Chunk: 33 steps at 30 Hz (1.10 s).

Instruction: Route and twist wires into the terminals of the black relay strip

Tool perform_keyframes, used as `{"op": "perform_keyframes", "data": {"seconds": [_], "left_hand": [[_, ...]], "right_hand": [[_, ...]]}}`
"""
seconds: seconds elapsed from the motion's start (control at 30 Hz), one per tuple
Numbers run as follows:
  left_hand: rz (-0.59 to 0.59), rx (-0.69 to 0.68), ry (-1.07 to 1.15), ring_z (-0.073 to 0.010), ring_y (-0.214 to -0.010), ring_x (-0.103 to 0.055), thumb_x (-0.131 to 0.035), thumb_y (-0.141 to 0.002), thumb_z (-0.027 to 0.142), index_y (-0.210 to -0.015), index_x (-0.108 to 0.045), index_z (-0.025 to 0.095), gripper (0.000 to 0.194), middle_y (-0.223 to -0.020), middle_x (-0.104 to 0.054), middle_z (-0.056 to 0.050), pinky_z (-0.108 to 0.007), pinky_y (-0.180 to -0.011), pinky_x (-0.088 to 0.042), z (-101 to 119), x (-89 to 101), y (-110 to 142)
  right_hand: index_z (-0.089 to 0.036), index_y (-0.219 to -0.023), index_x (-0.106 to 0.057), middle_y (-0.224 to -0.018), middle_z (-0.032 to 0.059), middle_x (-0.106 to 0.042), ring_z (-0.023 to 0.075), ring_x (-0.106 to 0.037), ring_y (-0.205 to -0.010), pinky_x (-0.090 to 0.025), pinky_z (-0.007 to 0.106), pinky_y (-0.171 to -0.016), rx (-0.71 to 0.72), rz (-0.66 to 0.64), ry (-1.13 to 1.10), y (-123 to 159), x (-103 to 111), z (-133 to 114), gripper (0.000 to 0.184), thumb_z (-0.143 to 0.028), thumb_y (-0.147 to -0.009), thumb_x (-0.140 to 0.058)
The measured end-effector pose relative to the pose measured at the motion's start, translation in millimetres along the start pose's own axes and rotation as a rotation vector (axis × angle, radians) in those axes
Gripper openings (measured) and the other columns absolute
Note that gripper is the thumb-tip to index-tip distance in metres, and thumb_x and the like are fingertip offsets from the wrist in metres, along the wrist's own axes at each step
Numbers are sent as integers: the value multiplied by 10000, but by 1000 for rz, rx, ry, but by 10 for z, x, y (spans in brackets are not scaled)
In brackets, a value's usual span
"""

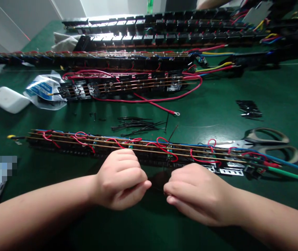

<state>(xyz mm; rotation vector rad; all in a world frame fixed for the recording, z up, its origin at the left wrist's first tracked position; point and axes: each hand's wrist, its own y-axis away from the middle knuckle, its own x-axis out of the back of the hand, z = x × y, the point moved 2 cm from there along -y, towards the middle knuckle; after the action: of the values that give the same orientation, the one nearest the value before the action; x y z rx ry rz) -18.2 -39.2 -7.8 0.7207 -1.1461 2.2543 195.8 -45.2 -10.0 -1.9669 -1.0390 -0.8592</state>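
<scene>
Across the table in front of me lies a long black strip assembly with brass-coloured rods, red loops of wire and a blue wire along it. My left hand is closed at its near edge, thumb against the curled fingers. To the right, my right hand is also closed, with a gap between the two hands. What either hand holds, if anything, is hidden by the fingers. Just behind the strip is a loose pile of black cable ties. One thin black tail sticks up from the strip.
Scissors lie behind the strip's right end, near small black pieces. Farther back are a similar assembly with a red cable, more black strips, a plastic bag and a white object.
</scene>
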Motion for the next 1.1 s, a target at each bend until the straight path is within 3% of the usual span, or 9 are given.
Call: {"op": "perform_keyframes", "data": {"seconds": [0.1, 0.2, 0.3, 0.43, 0.57, 0.63, 0.7, 0.87, 1.1], "left_hand": [[-13, 12, 23, -123, -516, -477, -489, -941, 144, -776, -527, 181, 173, -578, -548, -2, -291, -555, -359, 2, -12, 2], [-7, 24, 63, -124, -521, -478, -476, -959, 155, -781, -529, 179, 187, -583, -548, -3, -288, -554, -363, -3, -35, 5], [5, 38, 78, -124, -530, -476, -473, -975, 175, -784, -532, 181, 200, -583, -543, 1, -288, -557, -365, -23, -49, 8], [-18, 36, 46, -125, -551, -494, -468, -994, 202, -807, -533, 185, 199, -599, -563, 6, -282, -584, -397, -51, -59, 5], [-21, 7, -259, -179, -817, -645, -484, -1004, 229, -955, -601, 164, 143, -885, -743, -64, -336, -796, -479, -38, -48, 2], [-5, -2, -460, -205, -964, -664, -558, -981, 228, -1063, -623, 168, 121, -1058, -766, -67, -373, -904, -454, -30, -36, 5], [-32, 53, -610, -217, -1050, -659, -621, -962, 243, -1172, -620, 174, 221, -1170, -754, -61, -392, -970, -426, -55, -30, 5], [-201, 157, -722, -227, -961, -655, -602, -988, 391, -1262, -606, 115, 389, -1144, -739, -77, -392, -921, -456, -189, -43, -9], [-224, 183, -729, -244, -973, -645, -581, -987, 379, -1266, -602, 137, 370, -1153, -723, -75, -398, -854, -479, -206, -20, -10]], "right_hand": [[-130, -962, -646, -722, 38, -701, 141, -624, -645, -445, 291, -584, 26, 193, 91, 25, 77, -33, 253, -222, -1059, -431], [-98, -1086, -638, -750, 39, -741, 140, -666, -666, -500, 280, -594, 62, 271, 139, 51, 126, -51, 199, -242, -1045, -506], [-92, -1168, -637, -842, 58, -789, 133, -711, -741, -546, 267, -638, 56, 271, 138, 54, 183, -72, 210, -222, -1010, -591], [-148, -1137, -658, -872, 44, -805, 114, -729, -779, -582, 244, -697, 17, 294, 48, 37, 258, -108, 167, -203, -980, -644], [-156, -1119, -647, -845, 45, -795, 116, -728, -766, -586, 243, -680, 38, 322, -2, 43, 259, -103, 140, -209, -991, -628], [-126, -1110, -637, -838, 58, -790, 126, -729, -776, -584, 253, -688, 72, 308, 16, 52, 244, -89, 142, -214, -1002, -609], [-100, -1102, -634, -842, 71, -789, 139, -731, -795, -584, 270, -704, 112, 277, 61, 56, 229, -79, 166, -233, -1017, -582], [-68, -1067, -651, -766, 69, -762, 157, -716, -719, -544, 285, -617, 192, 268, 157, 25, 196, -69, 196, -247, -1005, -601], [-98, -1033, -684, -748, 39, -755, 131, -690, -667, -527, 262, -594, 137, 311, 171, 29, 119, -11, 156, -238, -967, -662]]}}
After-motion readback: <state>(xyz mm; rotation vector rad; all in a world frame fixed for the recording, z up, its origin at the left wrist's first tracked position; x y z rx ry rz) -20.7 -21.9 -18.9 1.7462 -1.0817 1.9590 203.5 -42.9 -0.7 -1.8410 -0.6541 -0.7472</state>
